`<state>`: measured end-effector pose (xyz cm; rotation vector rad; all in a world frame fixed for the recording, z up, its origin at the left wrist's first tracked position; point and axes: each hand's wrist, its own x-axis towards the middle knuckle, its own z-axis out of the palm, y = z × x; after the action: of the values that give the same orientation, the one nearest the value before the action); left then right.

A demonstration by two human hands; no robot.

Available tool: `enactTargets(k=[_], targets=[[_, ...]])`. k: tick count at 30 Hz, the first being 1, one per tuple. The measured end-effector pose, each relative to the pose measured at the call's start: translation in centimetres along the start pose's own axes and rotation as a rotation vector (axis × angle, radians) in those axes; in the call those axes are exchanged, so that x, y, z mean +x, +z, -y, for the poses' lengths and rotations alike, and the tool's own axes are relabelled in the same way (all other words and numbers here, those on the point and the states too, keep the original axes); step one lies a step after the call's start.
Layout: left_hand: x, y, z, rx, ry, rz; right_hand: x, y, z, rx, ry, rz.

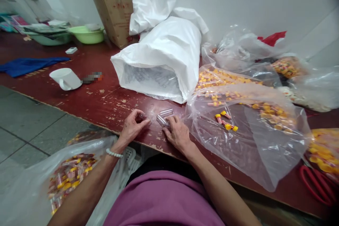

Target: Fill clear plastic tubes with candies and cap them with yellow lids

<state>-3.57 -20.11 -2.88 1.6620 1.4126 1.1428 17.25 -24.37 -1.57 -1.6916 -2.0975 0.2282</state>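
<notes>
**Clear tubes (161, 120) lying before an open white sack (172, 44)**

At far left, a green basin (53, 38) is holding papers or packets. At near left, below the desk (92, 100), a plastic bag (25, 194) is containing yellow-capped tubes (76, 169), its wide spread probably keeping them within reach. The left hand (130, 127) is curling thumb and forefinger around what seems a small clear piece; whether it is gripping, I cannot tell.

The sack is lying on its side, mouth facing the person, presumably making the many clear tubes inside easy to reach. A few are lying together on the desk just outside. The right hand (178, 133) is touching their near ends, perhaps steadying them; its grip is unclear.

Further right, a large clear bag (265, 155) is spreading flat, containing more yellow-capped tubes. Red-handled scissors (312, 182) are lying at near right.
</notes>
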Motion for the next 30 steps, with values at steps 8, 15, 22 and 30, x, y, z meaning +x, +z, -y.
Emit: enactTargets(k=[8,15,22,30], targets=[[-1.9,-3.2,-1.0,0.530,0.186,0.158,-0.3,-0.2,-1.5,0.273,-0.043,-0.005],[-2.6,-0.4,-3.8,-0.403,-0.238,0.335,-1.0,-1.5,1.0,0.433,-0.202,0.028],[-3.7,1.5,-5.0,-0.943,-0.530,0.643,-0.5,-1.0,1.0,0.702,-0.006,0.007],[-4.1,3.4,-4.1,-1.035,-0.511,0.331,-0.8,-0.9,1.6,0.717,-0.020,-0.014]])
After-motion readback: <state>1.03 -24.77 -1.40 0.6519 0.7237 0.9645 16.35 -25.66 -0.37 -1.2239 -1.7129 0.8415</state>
